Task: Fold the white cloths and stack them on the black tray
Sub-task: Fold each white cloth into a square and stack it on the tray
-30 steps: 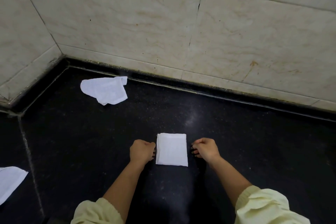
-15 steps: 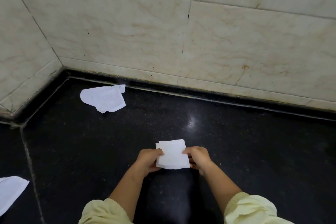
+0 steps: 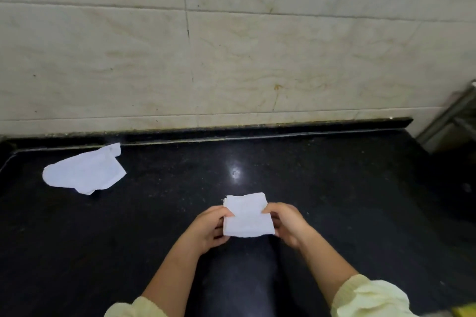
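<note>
A small folded white cloth (image 3: 246, 215) is lifted just above the black counter (image 3: 334, 201), held from both sides. My left hand (image 3: 208, 230) pinches its left edge and my right hand (image 3: 287, 224) pinches its right edge. A second white cloth (image 3: 83, 170), loose and crumpled, lies at the back left near the wall. No black tray is in view.
A beige tiled wall (image 3: 231, 64) rises behind the counter's raised back lip. A metal frame (image 3: 453, 116) stands past the counter's right end. A yellow object (image 3: 466, 313) shows at the bottom right corner.
Both hands closed on the folded cloth's sides and lifted it off the counter. The view swung right, so the cloth at the far left edge dropped out of sight.
</note>
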Motion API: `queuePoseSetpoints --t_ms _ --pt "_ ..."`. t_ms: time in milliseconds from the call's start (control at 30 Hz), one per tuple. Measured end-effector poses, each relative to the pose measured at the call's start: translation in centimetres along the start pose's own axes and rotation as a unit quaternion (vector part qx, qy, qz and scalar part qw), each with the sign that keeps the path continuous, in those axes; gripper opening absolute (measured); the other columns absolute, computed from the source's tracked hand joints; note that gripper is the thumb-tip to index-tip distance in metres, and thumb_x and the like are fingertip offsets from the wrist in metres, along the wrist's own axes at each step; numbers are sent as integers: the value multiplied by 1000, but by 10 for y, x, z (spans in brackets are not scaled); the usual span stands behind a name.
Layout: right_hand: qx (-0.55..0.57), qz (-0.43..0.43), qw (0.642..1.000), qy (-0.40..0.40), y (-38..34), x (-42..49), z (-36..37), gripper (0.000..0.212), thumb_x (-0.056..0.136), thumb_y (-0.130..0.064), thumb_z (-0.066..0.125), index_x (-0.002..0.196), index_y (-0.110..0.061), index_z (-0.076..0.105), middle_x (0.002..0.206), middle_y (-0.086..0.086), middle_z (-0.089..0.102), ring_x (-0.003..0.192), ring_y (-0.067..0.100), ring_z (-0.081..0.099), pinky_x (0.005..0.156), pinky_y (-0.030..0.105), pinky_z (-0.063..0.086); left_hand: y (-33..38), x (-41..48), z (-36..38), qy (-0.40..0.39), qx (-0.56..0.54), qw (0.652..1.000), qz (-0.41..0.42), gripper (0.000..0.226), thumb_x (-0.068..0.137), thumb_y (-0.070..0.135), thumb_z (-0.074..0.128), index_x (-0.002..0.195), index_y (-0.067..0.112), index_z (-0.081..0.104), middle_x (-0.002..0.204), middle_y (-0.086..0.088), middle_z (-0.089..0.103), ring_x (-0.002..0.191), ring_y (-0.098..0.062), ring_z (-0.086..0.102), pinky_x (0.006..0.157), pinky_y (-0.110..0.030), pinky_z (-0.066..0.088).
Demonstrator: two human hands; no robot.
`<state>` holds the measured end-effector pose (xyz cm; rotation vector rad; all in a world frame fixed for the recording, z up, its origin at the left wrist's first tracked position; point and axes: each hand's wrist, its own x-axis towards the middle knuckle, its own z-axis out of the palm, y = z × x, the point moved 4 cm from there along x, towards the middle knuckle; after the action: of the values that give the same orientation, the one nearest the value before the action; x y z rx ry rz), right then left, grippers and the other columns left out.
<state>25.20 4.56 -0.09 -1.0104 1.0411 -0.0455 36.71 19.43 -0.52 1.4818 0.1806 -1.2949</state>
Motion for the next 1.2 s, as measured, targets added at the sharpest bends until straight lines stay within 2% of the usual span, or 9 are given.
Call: queuePoseSetpoints --t_ms 167,300,533,700,800,967,1133,1200 --pt "17 -35 999 21 -15 -25 -58 21 76 3 59 96 -3 67 87 13 69 76 25 65 57 27 54 9 -3 55 -66 72 995 28 24 84 10 63 105 21 64 93 -4 70 84 -18 65 71 -30 51" --pt "34 -61 997 34 -22 -49 -120 20 75 1 61 93 -4 68 93 14 68 85 28 63 66 31 56 1 -9 112 -111 105 988 29 25 82 8 66 104 20 66 88 -4 70 80 -18 66 66 -29 53" --pt "35 -97 991 80 -42 -98 -253 19 75 3 61 89 -7 69 95 13 70 84 26 66 58 29 54 -17 -27 251 -153 132 978 49 20 81 8 67 96 22 67 88 -4 69 81 -19 65 64 -29 52" --pt "30 -121 986 115 -60 -124 -349 26 73 1 63 96 -7 69 99 14 69 86 28 66 61 31 54 -33 -34 349 -188 155 967 73 20 81 10 66 98 22 67 96 -5 70 85 -19 67 68 -28 53" --pt "24 -136 981 134 -70 -140 -404 23 70 0 65 90 -10 69 92 12 67 80 26 64 64 33 54 -37 -39 405 -217 171 958 79 23 81 12 68 101 23 68 100 -4 71 89 -19 67 68 -28 53" --pt "43 -166 972 160 -89 -160 -480 17 71 1 66 83 -10 68 95 15 71 89 31 68 70 36 57 -34 -41 486 -247 210 942 90 23 81 11 67 100 23 69 98 -3 70 82 -15 67 67 -28 53" --pt "67 -195 961 187 -119 -171 -544 22 74 2 65 94 -6 68 92 12 68 76 23 64 55 27 52 -20 -31 565 -266 224 932 105 26 81 12 68 105 21 68 101 -6 72 82 -16 70 67 -28 55" --pt "74 -203 960 177 -135 -172 -567 20 74 1 64 92 -6 67 91 13 67 73 23 64 56 28 52 -12 -27 595 -270 220 930 115 28 81 12 68 108 19 68 98 -6 72 75 -14 70 62 -25 55"
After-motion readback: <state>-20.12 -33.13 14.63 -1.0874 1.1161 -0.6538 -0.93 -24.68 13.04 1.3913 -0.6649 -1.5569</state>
